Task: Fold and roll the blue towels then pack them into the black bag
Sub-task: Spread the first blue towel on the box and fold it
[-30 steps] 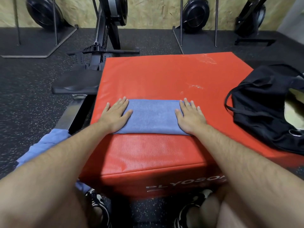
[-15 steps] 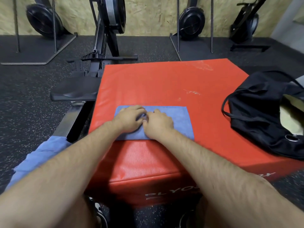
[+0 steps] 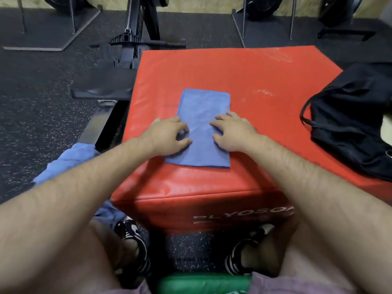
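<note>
Both left hand [image 3: 167,136] and right hand [image 3: 233,134] press loosely bent fingers, gripping nothing, on the folded towel [image 3: 203,102] atop the box [image 3: 233,71]; rolling likely next.

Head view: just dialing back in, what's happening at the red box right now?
A person sits at a red padded box with both hands on a folded blue towel lying on top. The left hand curls its fingers at the towel's left edge; whether it pinches is unclear. The right hand rests on the right side. The towel is not yet rolled. A black fabric bag sits on the box's right; more blue cloth lies beside the left arm.
</note>
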Demonstrator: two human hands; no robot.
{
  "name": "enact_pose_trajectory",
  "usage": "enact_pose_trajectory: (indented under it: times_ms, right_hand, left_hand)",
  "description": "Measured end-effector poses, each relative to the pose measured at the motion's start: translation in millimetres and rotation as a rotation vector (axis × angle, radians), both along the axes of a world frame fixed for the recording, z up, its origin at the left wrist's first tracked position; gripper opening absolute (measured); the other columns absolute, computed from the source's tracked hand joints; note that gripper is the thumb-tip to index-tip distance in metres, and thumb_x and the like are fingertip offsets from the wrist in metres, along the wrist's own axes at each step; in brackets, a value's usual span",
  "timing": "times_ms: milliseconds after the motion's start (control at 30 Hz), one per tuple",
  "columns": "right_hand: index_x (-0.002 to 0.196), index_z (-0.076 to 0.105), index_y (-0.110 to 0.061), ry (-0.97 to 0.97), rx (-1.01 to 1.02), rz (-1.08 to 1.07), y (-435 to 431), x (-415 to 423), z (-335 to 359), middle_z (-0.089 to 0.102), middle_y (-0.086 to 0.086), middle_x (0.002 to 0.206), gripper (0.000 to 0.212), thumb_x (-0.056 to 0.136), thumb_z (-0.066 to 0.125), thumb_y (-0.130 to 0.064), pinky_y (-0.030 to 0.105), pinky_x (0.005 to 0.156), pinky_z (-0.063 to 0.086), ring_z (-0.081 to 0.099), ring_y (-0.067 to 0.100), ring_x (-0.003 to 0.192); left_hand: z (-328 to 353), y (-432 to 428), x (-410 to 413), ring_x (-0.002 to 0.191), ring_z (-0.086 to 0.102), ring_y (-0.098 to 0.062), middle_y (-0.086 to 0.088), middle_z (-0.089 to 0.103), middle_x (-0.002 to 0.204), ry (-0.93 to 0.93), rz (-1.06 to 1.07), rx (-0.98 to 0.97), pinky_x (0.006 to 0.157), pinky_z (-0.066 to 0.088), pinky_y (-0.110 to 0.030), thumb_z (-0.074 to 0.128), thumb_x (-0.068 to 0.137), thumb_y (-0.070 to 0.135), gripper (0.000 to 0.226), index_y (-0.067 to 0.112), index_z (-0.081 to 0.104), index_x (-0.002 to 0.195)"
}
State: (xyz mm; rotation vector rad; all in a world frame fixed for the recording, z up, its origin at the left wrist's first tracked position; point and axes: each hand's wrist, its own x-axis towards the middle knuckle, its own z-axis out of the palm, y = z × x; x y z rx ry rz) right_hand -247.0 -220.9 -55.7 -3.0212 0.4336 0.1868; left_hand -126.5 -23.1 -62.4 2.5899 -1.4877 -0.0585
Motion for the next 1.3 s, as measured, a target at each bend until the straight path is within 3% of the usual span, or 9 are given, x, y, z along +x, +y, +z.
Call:
enact_pose_trajectory:
  times_ms: [67, 167, 300, 500, 633, 767, 1000, 1133, 1300]
  right_hand:
    - [0.140, 0.051, -0.026, -0.070, 0.016, 0.037, -1.0, -8.6, 0.4, 0.044, -0.002, 0.149, 0.048, 0.093, 0.052, -0.037, 0.048, 0.109, 0.038, 0.029, 0.030, 0.142]
    - [0.119, 0.064, -0.025, -0.206, 0.094, 0.194, 5.2, -20.0, 1.9, 0.059, 0.000, 0.122, 0.033, 0.087, 0.061, -0.030, 0.044, 0.098, 0.044, 0.047, 0.029, 0.115]
    - [0.090, 0.068, -0.024, -0.139, 0.256, 0.359, 18.9, -37.9, 12.6, 0.060, -0.003, 0.093, 0.008, 0.083, 0.070, -0.027, 0.035, 0.086, 0.046, 0.055, 0.016, 0.090]
    - [0.108, 0.066, -0.022, 0.008, 0.318, 0.345, 15.6, -61.2, 6.6, 0.054, -0.002, 0.102, 0.039, 0.077, 0.083, -0.037, 0.025, 0.082, 0.043, 0.051, 0.012, 0.091]
    - [0.106, 0.067, -0.020, -0.033, 0.295, 0.364, 6.3, -61.8, 4.6, 0.056, -0.002, 0.101, 0.034, 0.079, 0.081, -0.034, 0.025, 0.082, 0.040, 0.047, 0.012, 0.093]
    - [0.098, 0.066, -0.021, -0.066, 0.219, 0.396, 6.8, -63.5, 8.9, 0.059, -0.006, 0.095, 0.015, 0.083, 0.069, -0.021, 0.029, 0.078, 0.042, 0.052, 0.013, 0.087]
    - [0.103, 0.062, -0.017, -0.096, 0.138, 0.397, 6.5, -67.9, 8.6, 0.064, -0.001, 0.099, 0.024, 0.080, 0.059, -0.012, 0.033, 0.076, 0.043, 0.056, 0.021, 0.091]
    - [0.107, 0.065, -0.018, -0.141, 0.219, 0.327, 0.7, -68.8, 12.2, 0.069, -0.002, 0.100, 0.019, 0.088, 0.062, -0.015, 0.033, 0.077, 0.045, 0.061, 0.021, 0.089]
    - [0.112, 0.062, -0.025, -0.159, 0.372, 0.206, -7.1, -69.7, 9.5, 0.066, -0.013, 0.101, 0.024, 0.090, 0.065, -0.015, 0.025, 0.079, 0.045, 0.058, 0.009, 0.086]
  left_hand:
    - [-0.4, 4.5, -8.2, 0.102, 0.061, -0.026, -0.001, 0.056, 0.107, 0.000, -0.010, -0.016, 0.085, 0.043, -0.039, 0.059, 0.091, 0.050, 0.040, 0.023, 0.063, 0.121]
    - [-0.5, 14.7, -15.7, 0.098, 0.061, -0.032, -0.007, 0.057, 0.106, -0.056, -0.062, -0.068, 0.081, 0.047, -0.040, 0.063, 0.091, 0.041, 0.033, 0.018, 0.065, 0.115]
    - [0.3, 30.1, -27.7, 0.084, 0.054, -0.019, 0.002, 0.052, 0.092, 0.121, -0.289, -0.135, 0.078, 0.048, -0.040, 0.067, 0.089, 0.027, 0.010, 0.019, 0.061, 0.092]
    - [-8.7, 53.7, -27.9, 0.085, 0.051, -0.015, 0.006, 0.052, 0.094, 0.205, -0.310, -0.096, 0.082, 0.047, -0.036, 0.072, 0.083, 0.043, 0.030, 0.023, 0.063, 0.103]
    - [-6.0, 58.9, -20.4, 0.090, 0.051, -0.010, 0.010, 0.054, 0.099, 0.236, -0.286, -0.105, 0.087, 0.046, -0.035, 0.079, 0.082, 0.031, 0.028, 0.022, 0.065, 0.105]
    - [-2.4, 54.1, -18.2, 0.090, 0.050, -0.007, 0.010, 0.055, 0.098, 0.226, -0.294, -0.081, 0.085, 0.043, -0.028, 0.079, 0.082, 0.038, 0.030, 0.023, 0.063, 0.102]
    - [3.4, 44.7, -22.7, 0.081, 0.054, -0.014, 0.005, 0.057, 0.091, 0.117, -0.288, -0.039, 0.077, 0.047, -0.035, 0.069, 0.081, 0.026, 0.017, 0.020, 0.060, 0.093]
    - [4.4, 46.5, -23.6, 0.082, 0.046, -0.012, 0.005, 0.051, 0.092, 0.098, -0.287, -0.013, 0.075, 0.038, -0.025, 0.071, 0.077, 0.025, 0.028, 0.018, 0.055, 0.099]
    - [7.5, 47.1, -20.8, 0.084, 0.056, -0.019, 0.001, 0.061, 0.094, 0.161, -0.187, -0.057, 0.075, 0.042, -0.031, 0.066, 0.088, 0.013, 0.016, 0.013, 0.060, 0.102]
